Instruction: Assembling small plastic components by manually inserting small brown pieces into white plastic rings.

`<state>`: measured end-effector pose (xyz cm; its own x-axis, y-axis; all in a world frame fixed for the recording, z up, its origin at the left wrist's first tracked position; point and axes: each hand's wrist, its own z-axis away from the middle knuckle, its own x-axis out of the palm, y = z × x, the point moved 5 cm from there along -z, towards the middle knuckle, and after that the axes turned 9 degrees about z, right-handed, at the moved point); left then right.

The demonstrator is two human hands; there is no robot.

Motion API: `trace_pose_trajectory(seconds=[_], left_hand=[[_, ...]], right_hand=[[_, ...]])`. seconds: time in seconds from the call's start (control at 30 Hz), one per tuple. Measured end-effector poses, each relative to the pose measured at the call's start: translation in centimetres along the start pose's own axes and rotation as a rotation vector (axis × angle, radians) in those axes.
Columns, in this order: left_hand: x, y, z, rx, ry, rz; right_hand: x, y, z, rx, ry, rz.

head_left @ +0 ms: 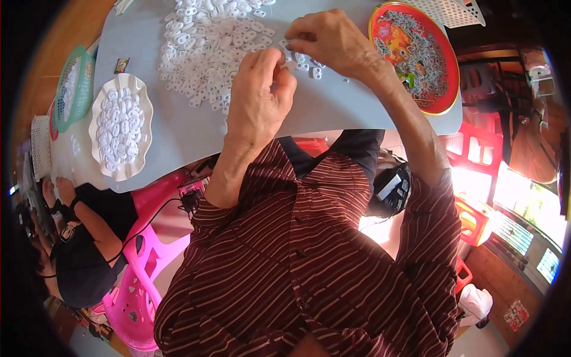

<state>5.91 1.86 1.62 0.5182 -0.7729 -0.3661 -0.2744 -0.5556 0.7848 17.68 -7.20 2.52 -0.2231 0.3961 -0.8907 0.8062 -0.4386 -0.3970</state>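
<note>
My left hand (260, 98) is closed in a pinch at the right side of a heap of small white oval plastic pieces with two holes (208, 50). A white bit shows at its fingertips, partly hidden by the thumb. Just beyond and to the right, my right hand (332, 44) is bent over the table, thumb and forefinger close together. What those fingers hold, if anything, is too small to make out. Several loose white pieces (316, 72) lie under and beside the right hand. Near my right wrist sits a round red tray (450, 89) holding many thin grey metal bits (425, 65).
A scalloped cream dish (147, 140) of white pieces stands on the grey table (178, 140) at left, beside a small dark packet (121, 65). Farther left is a green basket (61, 101). Another person (95, 226) sits there, near a pink chair (134, 297). A white perforated basket (455, 13) stands at the far right.
</note>
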Motion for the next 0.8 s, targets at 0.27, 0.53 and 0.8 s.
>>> trace_pose_trajectory(seconds=[0.27, 0.53, 0.8], left_hand=[[0.4, -0.3, 0.5, 0.065, -0.084, -0.168], [-1.0, 0.0, 0.0, 0.068, 0.005, -0.05], [-1.3, -0.9, 0.3, 0.042, 0.026, -0.012]], right_hand=[[1.3, -0.1, -0.9, 0.04, -0.059, 0.1], [1.2, 0.0, -1.4, -0.033, -0.08, 0.133], [1.6, -0.8, -2.6, -0.073, -0.078, 0.204]])
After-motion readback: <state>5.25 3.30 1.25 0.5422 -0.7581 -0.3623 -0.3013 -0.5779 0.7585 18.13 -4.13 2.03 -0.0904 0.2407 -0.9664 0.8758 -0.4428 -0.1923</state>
